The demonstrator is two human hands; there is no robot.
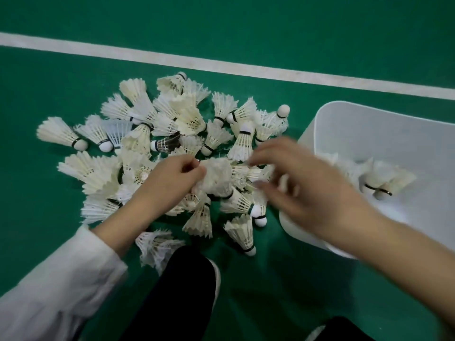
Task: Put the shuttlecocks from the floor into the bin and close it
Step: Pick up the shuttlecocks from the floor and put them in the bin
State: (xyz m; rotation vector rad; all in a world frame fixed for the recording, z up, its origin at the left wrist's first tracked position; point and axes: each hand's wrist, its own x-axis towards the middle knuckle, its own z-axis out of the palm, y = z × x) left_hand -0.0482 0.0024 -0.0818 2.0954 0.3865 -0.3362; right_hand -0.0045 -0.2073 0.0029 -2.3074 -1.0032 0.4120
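Shuttlecocks (pixel 157 134) lie in a loose heap on the green floor (pixel 246 33), just below a white court line (pixel 221 67); most are pale feather ones, and a single dark one (pixel 166 143) sits near the middle of the heap. To the right stands a white bin (pixel 384 134) with no lid on it and a few shuttlecocks (pixel 379 180) already inside. Left hand (pixel 170 180), coming out of a white sleeve (pixel 56 279), is curled around a white shuttlecock (pixel 218 177) at the centre of the pile. Right hand (pixel 302 185) is blurred above the pile's right edge beside the bin, fingers (pixel 267 150) bent downward; whether it grips anything I cannot tell. Dark trouser legs (pixel 182 291) show at the bottom edge
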